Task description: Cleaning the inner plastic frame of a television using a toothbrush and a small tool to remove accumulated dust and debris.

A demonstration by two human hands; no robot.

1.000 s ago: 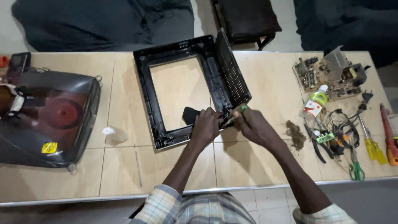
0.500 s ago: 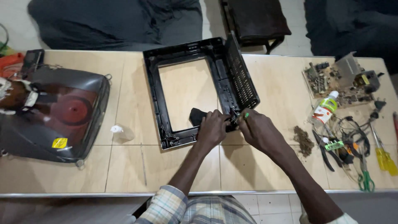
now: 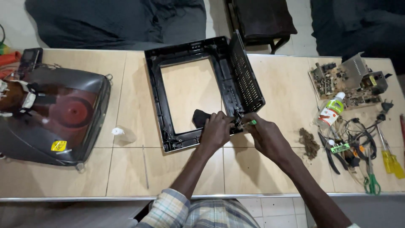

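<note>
Hands on black frame, lengthwise away

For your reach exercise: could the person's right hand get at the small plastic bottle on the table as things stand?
Probably yes: the small plastic bottle lies to the right of the right hand, with bare table between them, though that hand already holds a green-handled tool.

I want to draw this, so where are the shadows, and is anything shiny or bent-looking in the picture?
Head view: soft shadows lie on the table under the left hand and right hand; a pale sheen shows on the dark picture tube; the table's near edge bows slightly, a wide-lens bend; the black frame and the hands look sharp, not blurred.
</note>
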